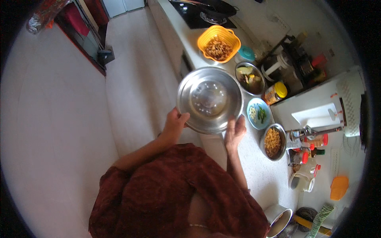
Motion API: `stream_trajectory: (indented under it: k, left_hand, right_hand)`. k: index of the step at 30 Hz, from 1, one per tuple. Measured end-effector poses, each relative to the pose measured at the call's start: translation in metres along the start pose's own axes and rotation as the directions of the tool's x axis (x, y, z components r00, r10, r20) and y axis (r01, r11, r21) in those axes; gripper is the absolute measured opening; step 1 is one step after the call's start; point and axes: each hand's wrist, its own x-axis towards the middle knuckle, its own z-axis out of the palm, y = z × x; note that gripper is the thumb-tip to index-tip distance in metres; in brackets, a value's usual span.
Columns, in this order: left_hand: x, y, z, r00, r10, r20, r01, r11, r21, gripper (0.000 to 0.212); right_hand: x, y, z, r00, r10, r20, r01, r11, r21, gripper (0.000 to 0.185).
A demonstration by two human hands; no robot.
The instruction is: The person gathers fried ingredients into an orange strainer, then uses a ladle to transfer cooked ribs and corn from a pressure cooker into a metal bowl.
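Note:
A wide stainless steel basin (208, 98) is held by its rim in front of me, its inside showing wet-looking bright spots. My left hand (175, 121) grips the near left rim, thumb on top. At the near right rim, my right hand (235, 131) holds the basin beside the counter's edge. Beyond the basin stands a yellow plastic colander (218, 29) with brown chopped food (218, 49). Right of the basin are a metal bowl (250, 78) with vegetable pieces, a light blue plate (258, 114) with chopped garlic and green pepper, and a metal bowl of yellowish-brown food (272, 142).
A black wok (218, 10) sits on the stove at the counter's far end. A yellow-lidded jar (275, 92), red-capped seasoning containers (300, 157) and a wall-side rack line the counter's back. A metal pot (278, 220) stands at the near right. Floor (137, 74) extends left of the counter.

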Motion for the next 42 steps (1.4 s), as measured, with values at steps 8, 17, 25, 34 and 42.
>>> stream_trajectory:
  k: [8, 17, 25, 34, 42]
  left_hand:
    - [0.055, 0.063, -0.094, 1.000, 0.014, 0.018, -0.014, 1.000, -0.003, 0.032]
    - [0.126, 0.129, -0.152, 0.992, 0.020, -0.125, -0.030, 0.997, -0.076, 0.030]
    - [0.217, 0.171, -0.167, 0.988, 0.071, -0.134, -0.094, 0.981, -0.170, 0.036]
    - [0.294, 0.188, -0.170, 0.990, 0.017, -0.140, -0.042, 0.983, -0.177, 0.033]
    - [0.344, 0.205, -0.175, 0.995, -0.090, 0.031, 0.093, 0.988, -0.122, 0.033]
  right_hand:
    - [0.051, -0.034, 0.119, 0.989, 0.037, 0.146, -0.032, 0.999, -0.037, 0.049]
    - [0.179, -0.029, 0.244, 0.965, -0.214, 0.152, 0.210, 0.977, 0.042, 0.032]
    - [0.365, 0.003, 0.361, 0.946, -0.247, 0.211, 0.270, 0.959, -0.089, 0.027]
    - [0.493, 0.034, 0.443, 0.888, 0.051, 0.457, 0.317, 0.651, -0.689, 0.085]
    - [0.495, 0.045, 0.453, 0.918, 0.014, 0.395, 0.337, 0.495, -0.801, 0.056]
